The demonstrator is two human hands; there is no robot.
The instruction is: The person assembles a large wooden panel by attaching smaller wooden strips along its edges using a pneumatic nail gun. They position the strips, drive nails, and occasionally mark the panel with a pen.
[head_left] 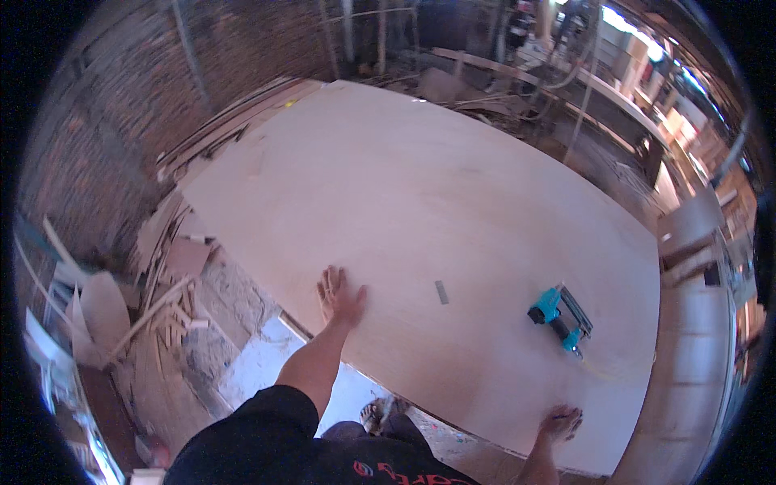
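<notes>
A large pale plywood sheet [404,194] lies in front of me. My left hand [342,297] rests flat on it near its front left edge, fingers spread, holding nothing. Near the front right edge, my right hand [562,421] touches the same sheet, its fingers apart and slightly bent with nothing visible in them. A teal and black nail gun [562,318] lies on its side on the board, beyond my right hand. Between the gun and my left hand is a small grey strip [441,292], which looks like a stick of nails or staples.
Wood scraps [174,319] are heaped on the floor at the left, below a brick wall [121,105]. Thin offcuts [230,129] stick out past the sheet's far left edge. A workbench [614,101] stands at the far right, with stacked panels [691,356] along the right side.
</notes>
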